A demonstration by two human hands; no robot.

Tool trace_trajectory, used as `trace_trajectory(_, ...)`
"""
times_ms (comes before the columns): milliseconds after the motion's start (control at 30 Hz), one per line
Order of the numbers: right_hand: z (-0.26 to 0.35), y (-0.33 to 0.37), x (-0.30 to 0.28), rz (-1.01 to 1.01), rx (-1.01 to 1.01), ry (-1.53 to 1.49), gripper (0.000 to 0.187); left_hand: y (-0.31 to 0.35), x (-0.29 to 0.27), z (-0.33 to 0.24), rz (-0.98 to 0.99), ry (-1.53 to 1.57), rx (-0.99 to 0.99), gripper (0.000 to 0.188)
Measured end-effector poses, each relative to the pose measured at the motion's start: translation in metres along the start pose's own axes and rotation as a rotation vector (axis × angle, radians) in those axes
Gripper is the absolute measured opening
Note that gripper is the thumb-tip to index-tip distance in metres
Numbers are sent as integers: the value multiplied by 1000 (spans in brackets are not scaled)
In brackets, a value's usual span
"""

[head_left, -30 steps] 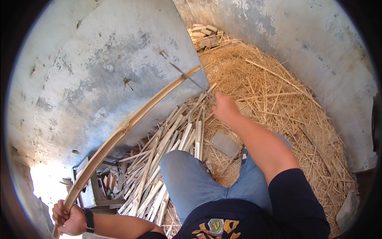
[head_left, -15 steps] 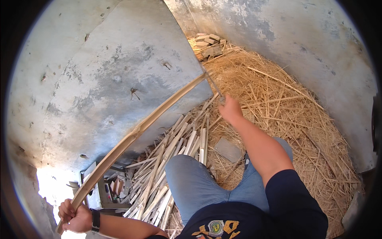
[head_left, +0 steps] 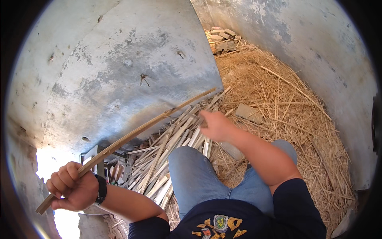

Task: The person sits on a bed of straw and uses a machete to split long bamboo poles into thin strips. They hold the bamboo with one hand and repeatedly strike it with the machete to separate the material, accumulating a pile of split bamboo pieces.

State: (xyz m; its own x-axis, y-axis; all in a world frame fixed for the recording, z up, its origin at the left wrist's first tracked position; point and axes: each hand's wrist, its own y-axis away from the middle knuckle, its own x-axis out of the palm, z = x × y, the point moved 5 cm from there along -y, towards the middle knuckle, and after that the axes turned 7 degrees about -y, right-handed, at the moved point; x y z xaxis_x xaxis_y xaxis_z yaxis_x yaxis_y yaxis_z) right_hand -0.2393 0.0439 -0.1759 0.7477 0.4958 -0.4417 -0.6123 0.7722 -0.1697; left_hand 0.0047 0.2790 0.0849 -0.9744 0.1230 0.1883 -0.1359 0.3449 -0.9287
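Observation:
In my left hand (head_left: 75, 187) is a long bamboo strip (head_left: 133, 133), gripped near its lower end with the fingers wrapped round it. The strip slants up to the right across my front, with a joint about two thirds of the way along and its narrow edge turned up. My right hand (head_left: 217, 126) is closed round the handle of a thin knife (head_left: 178, 106). Motion smears the blade, which points up and left towards the strip's joint; I cannot tell whether they touch. Below the strip lies a heap of split bamboo strips (head_left: 173, 139).
Shavings (head_left: 278, 107) cover the floor on the right, with a flat brick (head_left: 248, 112) on them. More bricks (head_left: 223, 35) are stacked at the back. A worn grey wall (head_left: 119, 71) ends at a corner beyond the strip. A small box-like frame (head_left: 97, 153) stands at left.
The knife has swept from the strip's far end down and left towards its joint. My left hand has risen and turned the strip from its hollow face to its narrow edge. The view has shifted slightly.

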Motion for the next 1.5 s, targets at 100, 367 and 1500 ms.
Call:
trace_trajectory(100,37,5,12,72,-134,65,41,3,2,7,6,-3,-5,40)
trace_trajectory(367,-10,-1,-8,21,100,6,43,6,12,31,66,47,-47,38)
trace_trajectory(1500,-72,-18,-71,-247,280,-167,47,12,5,224,82,-24,-342,68)
